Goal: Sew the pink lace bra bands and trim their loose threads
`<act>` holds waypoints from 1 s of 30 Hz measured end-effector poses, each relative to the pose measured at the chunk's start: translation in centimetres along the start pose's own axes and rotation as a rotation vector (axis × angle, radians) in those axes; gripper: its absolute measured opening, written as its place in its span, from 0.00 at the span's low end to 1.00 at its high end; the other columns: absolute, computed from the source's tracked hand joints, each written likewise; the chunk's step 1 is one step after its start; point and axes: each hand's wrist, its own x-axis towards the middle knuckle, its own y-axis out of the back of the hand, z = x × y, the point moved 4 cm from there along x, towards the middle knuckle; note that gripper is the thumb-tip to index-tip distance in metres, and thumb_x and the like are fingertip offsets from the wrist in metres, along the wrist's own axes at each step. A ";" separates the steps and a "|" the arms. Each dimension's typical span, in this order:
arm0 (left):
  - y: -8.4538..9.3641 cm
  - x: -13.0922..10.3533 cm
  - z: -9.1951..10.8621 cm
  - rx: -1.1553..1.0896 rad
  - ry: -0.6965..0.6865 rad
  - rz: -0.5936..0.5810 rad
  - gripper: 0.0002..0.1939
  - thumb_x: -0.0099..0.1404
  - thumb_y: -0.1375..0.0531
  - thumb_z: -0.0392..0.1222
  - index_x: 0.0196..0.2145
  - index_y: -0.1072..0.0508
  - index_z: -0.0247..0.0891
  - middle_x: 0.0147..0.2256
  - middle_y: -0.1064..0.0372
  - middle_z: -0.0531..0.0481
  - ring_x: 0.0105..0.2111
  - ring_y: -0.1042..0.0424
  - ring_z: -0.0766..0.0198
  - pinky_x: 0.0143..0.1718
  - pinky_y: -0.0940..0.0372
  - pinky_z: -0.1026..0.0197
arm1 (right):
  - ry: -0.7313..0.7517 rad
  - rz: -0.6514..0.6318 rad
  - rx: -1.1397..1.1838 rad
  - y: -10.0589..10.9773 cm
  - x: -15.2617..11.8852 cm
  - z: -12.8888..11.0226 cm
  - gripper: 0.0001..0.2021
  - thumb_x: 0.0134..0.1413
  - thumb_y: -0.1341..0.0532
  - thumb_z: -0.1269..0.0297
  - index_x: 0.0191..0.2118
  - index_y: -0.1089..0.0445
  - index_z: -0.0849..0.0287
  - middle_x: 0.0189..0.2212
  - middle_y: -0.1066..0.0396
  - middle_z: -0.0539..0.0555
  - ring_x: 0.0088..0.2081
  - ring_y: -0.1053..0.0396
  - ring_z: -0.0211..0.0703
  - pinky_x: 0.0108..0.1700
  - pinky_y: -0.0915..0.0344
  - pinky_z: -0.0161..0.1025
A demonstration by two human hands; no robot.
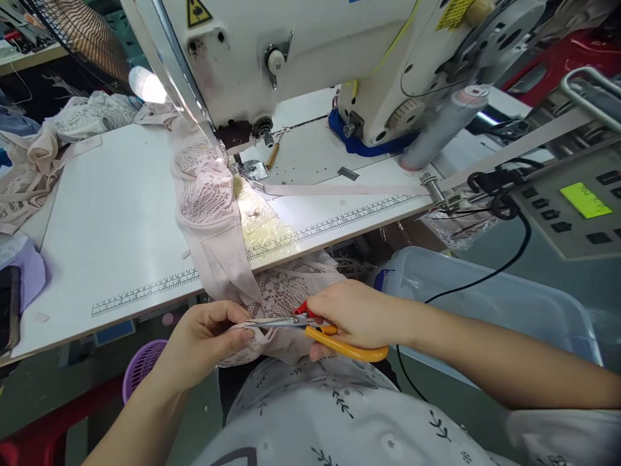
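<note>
In my right hand (352, 317) is a pair of scissors (347, 344) with one orange and one red handle, the blades pointing left. My left hand (206, 340) pinches the edge of a pale pink lace bra (286, 288) between thumb and fingertips. The blade tips lie against the fabric right by those fingertips; whether they cut into it I cannot tell. The bra hangs over the table's front edge into my lap. More of the pink lace garment (208, 194) runs up over the table to the sewing machine's needle area.
A white sewing machine (301, 52) stands over the table (116, 213), which has a printed ruler (339, 226). A pale elastic band (339, 189) stretches right to a feeder with a green display (585, 199). Below are a clear plastic bin (485, 304) and a purple basket (140, 369). Lace garments (33, 175) lie left.
</note>
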 end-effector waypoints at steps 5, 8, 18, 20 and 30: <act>0.3 -0.1 -0.1 -0.007 -0.020 0.029 0.09 0.52 0.33 0.44 0.24 0.27 0.37 0.25 0.26 0.50 0.26 0.31 0.65 0.28 0.35 0.65 | -0.037 0.069 -0.031 0.0 -0.4 0.5 0.17 0.54 0.44 0.49 0.26 0.39 0.58 0.24 0.32 0.52 0.25 0.37 0.40 0.24 0.54 0.35; 0.4 -0.2 -0.2 -0.001 -0.004 0.044 0.09 0.52 0.32 0.44 0.24 0.27 0.37 0.25 0.26 0.50 0.26 0.31 0.65 0.28 0.35 0.64 | -0.056 0.072 -0.068 0.1 -0.5 0.4 0.17 0.55 0.45 0.49 0.27 0.38 0.58 0.25 0.31 0.54 0.25 0.35 0.42 0.24 0.54 0.36; 0.4 -0.1 -0.4 -0.041 -0.021 0.045 0.06 0.53 0.33 0.41 0.24 0.25 0.37 0.26 0.25 0.50 0.26 0.29 0.66 0.28 0.34 0.66 | -0.076 0.103 -0.121 -0.1 -1.3 0.4 0.14 0.54 0.45 0.52 0.29 0.38 0.59 0.25 0.31 0.54 0.26 0.33 0.43 0.24 0.54 0.36; 0.3 -0.1 -0.4 -0.059 -0.031 0.036 0.06 0.53 0.33 0.40 0.24 0.25 0.36 0.25 0.25 0.50 0.25 0.29 0.67 0.27 0.34 0.67 | -0.078 0.099 -0.115 0.0 -1.4 0.2 0.13 0.54 0.45 0.53 0.29 0.38 0.59 0.25 0.31 0.53 0.26 0.34 0.42 0.24 0.54 0.36; -0.2 -0.3 -0.2 -0.122 -0.035 0.002 0.04 0.53 0.33 0.38 0.24 0.24 0.37 0.24 0.25 0.51 0.24 0.29 0.70 0.26 0.35 0.71 | -0.116 0.079 -0.120 0.5 -1.2 -0.8 0.16 0.55 0.47 0.51 0.30 0.36 0.60 0.26 0.31 0.54 0.26 0.34 0.42 0.23 0.57 0.35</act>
